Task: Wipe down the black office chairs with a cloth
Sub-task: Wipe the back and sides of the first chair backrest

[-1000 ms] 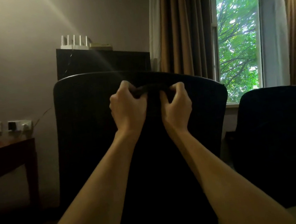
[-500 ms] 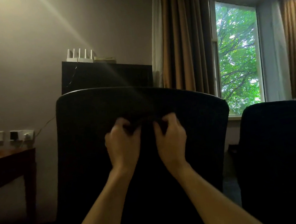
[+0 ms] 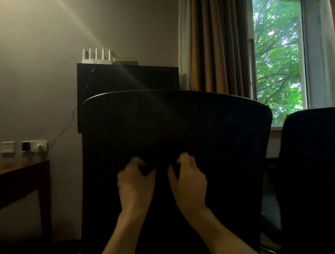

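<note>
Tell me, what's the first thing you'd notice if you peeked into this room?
Probably the bright window full of green leaves at the upper right, because the rest of the room is dim. Next, the big black chair back filling the middle, with the left hand and the right hand side by side, gripping a dark cloth against it. A white router with antennas sits on the dark cabinet behind.

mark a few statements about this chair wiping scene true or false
1. Both hands, left hand and right hand, are on the near chair back. True.
2. The hands are at the chair's top edge. False: they are well below it, about mid-back.
3. A second chair stands to the right. True.
4. A router sits on the wooden table. False: it sits on the dark cabinet.
5. The curtains cover the window. False: trees show through it.
</note>
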`<control>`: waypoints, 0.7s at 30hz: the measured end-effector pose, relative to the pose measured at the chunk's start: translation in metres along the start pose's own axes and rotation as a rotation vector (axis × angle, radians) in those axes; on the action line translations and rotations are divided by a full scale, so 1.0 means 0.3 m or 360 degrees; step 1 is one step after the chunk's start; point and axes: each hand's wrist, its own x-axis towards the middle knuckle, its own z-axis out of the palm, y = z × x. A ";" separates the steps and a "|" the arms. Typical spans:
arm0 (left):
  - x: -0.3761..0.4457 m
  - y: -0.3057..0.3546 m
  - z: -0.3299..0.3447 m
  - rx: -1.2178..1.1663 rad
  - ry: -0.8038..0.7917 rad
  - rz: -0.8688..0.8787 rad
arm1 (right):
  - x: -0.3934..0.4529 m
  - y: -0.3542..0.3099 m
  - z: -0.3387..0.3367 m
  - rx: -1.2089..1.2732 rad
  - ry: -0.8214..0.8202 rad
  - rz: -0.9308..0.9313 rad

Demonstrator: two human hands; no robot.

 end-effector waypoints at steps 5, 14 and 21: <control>-0.002 -0.020 -0.021 -0.0102 0.0107 0.0039 | -0.012 -0.042 -0.025 0.0140 0.0074 0.0005; 0.240 0.239 -0.231 -0.0290 0.0284 0.0438 | 0.344 -0.282 -0.143 0.0176 0.0375 -0.0386; 0.139 -0.012 -0.138 -0.0110 0.0034 0.0223 | 0.078 -0.105 0.048 -0.0095 0.0218 -0.0317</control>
